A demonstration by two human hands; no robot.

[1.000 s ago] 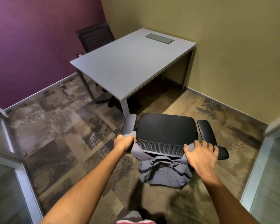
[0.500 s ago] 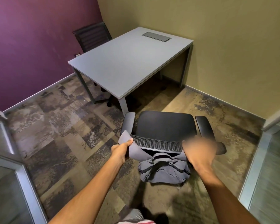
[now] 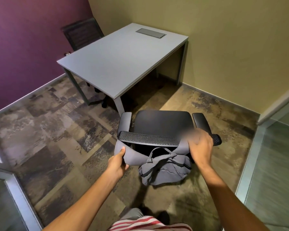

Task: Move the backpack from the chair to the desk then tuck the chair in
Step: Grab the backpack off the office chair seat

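A grey backpack (image 3: 165, 170) hangs behind the mesh backrest of a black office chair (image 3: 162, 122), its straps looped over the backrest's corners. My left hand (image 3: 118, 160) grips the backpack's left strap just below the backrest's left corner. At the backrest's right end, my right hand (image 3: 201, 146) is closed over the right strap. The grey desk (image 3: 117, 60) stands beyond the chair, its top bare except for a cable hatch.
A second black chair (image 3: 82, 35) sits behind the desk by the purple wall. Glass partitions with metal frames (image 3: 15, 189) flank me left and right. A tan wall runs close along the desk's right side. Patterned carpet covers the floor.
My left hand has pulled the left strap off the backrest's corner and downward. My right hand has shifted slightly along the backrest's right end. The view has moved closer.
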